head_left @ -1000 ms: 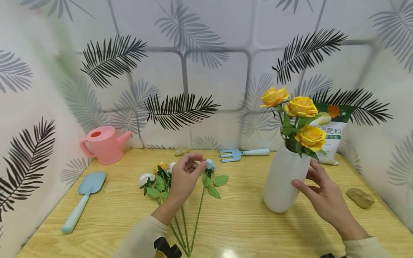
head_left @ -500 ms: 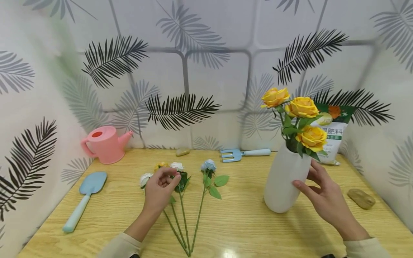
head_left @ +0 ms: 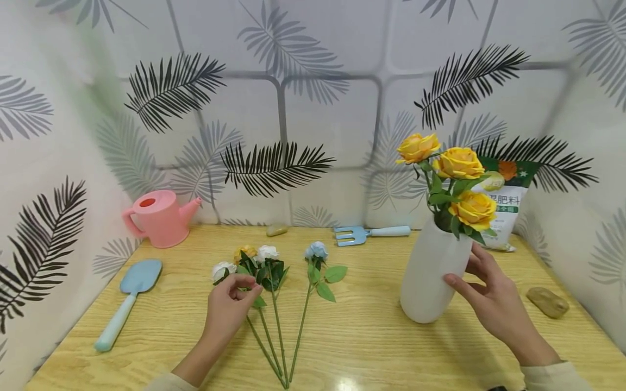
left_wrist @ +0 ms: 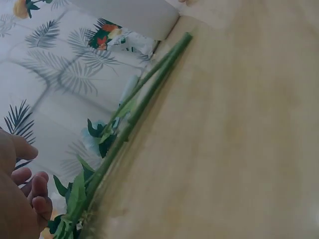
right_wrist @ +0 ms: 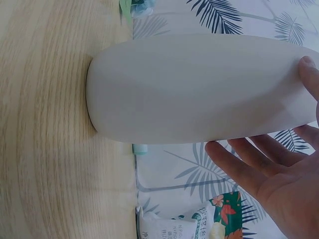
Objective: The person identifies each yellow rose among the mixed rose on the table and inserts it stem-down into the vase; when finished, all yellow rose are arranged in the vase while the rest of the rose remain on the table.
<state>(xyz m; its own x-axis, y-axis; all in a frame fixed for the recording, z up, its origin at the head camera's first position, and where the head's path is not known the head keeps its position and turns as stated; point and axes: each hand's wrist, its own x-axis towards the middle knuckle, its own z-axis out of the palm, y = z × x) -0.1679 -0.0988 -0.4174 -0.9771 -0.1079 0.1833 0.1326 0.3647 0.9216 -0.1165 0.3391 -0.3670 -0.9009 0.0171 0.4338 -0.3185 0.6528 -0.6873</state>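
Observation:
My right hand (head_left: 501, 304) grips a white vase (head_left: 432, 274) on its right side, thumb in front and fingers behind. Three yellow roses (head_left: 471, 209) stand in the vase, which rests on the table. In the right wrist view the thumb and fingertips touch the vase wall (right_wrist: 189, 89). Left of centre my left hand (head_left: 229, 307) hovers by the lying flowers, fingers loosely curled and holding nothing. Beside it lie two white roses (head_left: 267, 253), a yellow rose (head_left: 244, 252) partly hidden, and a blue rose (head_left: 316, 251). Their green stems (left_wrist: 144, 107) converge toward the table's front.
A blue hand trowel (head_left: 129, 301) lies at the left, near a pink watering can (head_left: 163, 217). A blue hand fork (head_left: 369, 233) and a small stone (head_left: 276, 230) lie along the back. At the right are a fertiliser bag (head_left: 506, 217) and a larger stone (head_left: 548, 302).
My left hand has moved from beside the blue rose leftward and toward me, uncovering the white and yellow blooms. My right hand and the vase have stayed put.

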